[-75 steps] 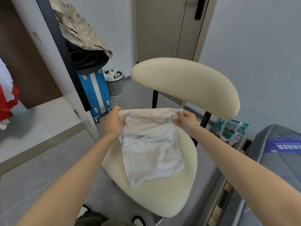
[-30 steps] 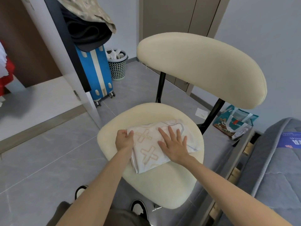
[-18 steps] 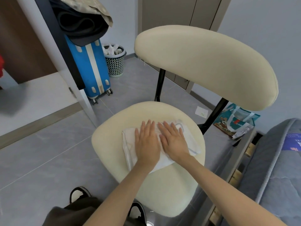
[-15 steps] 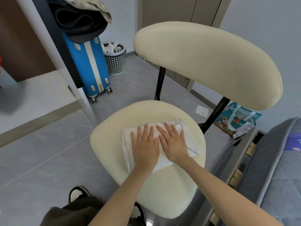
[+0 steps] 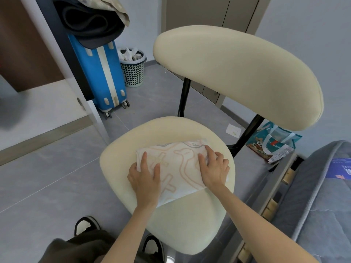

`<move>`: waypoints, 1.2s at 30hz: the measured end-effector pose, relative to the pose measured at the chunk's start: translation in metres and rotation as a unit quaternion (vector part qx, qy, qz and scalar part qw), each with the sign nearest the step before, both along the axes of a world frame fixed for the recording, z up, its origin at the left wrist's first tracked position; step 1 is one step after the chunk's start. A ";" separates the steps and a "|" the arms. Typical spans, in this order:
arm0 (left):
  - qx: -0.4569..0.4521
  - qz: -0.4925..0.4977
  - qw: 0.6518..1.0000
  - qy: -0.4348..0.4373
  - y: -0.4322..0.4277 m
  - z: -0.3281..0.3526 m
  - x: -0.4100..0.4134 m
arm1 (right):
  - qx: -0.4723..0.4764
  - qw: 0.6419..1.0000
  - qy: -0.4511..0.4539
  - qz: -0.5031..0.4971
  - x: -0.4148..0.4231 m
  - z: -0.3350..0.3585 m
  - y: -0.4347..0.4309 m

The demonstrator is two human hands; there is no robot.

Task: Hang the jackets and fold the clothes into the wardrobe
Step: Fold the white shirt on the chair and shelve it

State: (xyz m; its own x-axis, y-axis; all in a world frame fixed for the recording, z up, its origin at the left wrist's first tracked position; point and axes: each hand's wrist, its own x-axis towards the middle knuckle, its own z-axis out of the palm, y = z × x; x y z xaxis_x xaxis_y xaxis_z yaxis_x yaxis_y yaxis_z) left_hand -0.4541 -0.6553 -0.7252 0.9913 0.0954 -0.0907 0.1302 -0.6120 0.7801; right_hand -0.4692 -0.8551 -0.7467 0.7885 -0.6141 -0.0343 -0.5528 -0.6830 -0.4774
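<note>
- Here is the folded white garment with the orange outline print (image 5: 180,168), lying flat on the padded cream seat of the chair (image 5: 171,224), towards the back half of the seat.
- Left hand (image 5: 145,179) is down on the near-left corner of the garment, palm flat, fingers fairly straight and spread, pressing on the cloth and not gripping it.
- Right hand (image 5: 214,169) sits on the garment's right edge. Thumb and forefinger lie on the cloth while the outer fingers bend down over the edge; I cannot tell whether they have hold of it.
- The two hands are apart, with the printed middle of the garment showing between them.
- The curved cream backrest (image 5: 237,73) stands behind the seat on black struts.
- Back left, an upright blue hard-shell suitcase with a white stripe (image 5: 100,73) carries a heap of dark clothing (image 5: 91,21) on top.
- Just beside the suitcase stands a pale mesh waste basket (image 5: 133,73).
- On the right, a teal printed shopping bag (image 5: 273,147) lies on the floor beside a grey quilted mattress (image 5: 322,196).
</note>
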 end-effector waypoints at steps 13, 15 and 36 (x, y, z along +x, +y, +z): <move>-0.108 0.041 0.985 0.124 0.004 0.017 0.013 | 0.175 0.984 0.021 0.002 0.010 0.030 0.003; -0.135 0.034 0.984 0.109 0.011 0.019 0.014 | 0.186 0.982 -0.019 0.008 0.007 0.036 0.007; -0.226 0.182 0.955 -0.054 0.207 0.149 0.096 | 0.250 0.943 -0.182 0.125 0.120 0.178 0.197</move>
